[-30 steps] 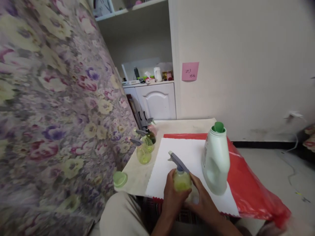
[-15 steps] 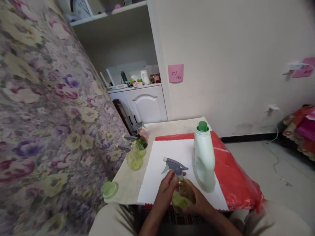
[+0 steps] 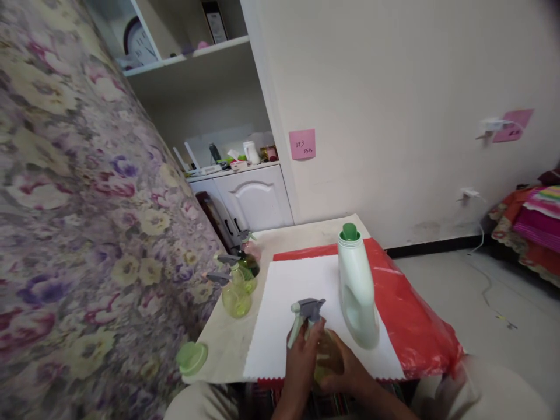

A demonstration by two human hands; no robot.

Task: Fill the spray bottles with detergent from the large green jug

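Note:
Over the front edge of the white sheet [image 3: 284, 303] I hold a spray bottle [image 3: 329, 350] with a grey trigger head and a see-through yellowish body. My left hand [image 3: 301, 353] is closed around its neck, just under the trigger head. Around the right side of the body wraps my right hand [image 3: 347, 367]. To the right stands a large pale green detergent bottle [image 3: 359, 291], uncapped, its green pouring spout showing. A light green cap [image 3: 192, 357] lies at the table's left front corner.
Several more spray bottles [image 3: 237, 297] line the table's left edge beside a flowered curtain [image 3: 109, 233]. Red plastic sheeting [image 3: 406, 321] lies under the white sheet and hangs over the right side. Behind are a wall and a white cabinet [image 3: 256, 201].
The spray bottle has turned in my hands, so its nozzle now points more toward me. My left hand has shifted up around its neck. The camera view has tilted slightly.

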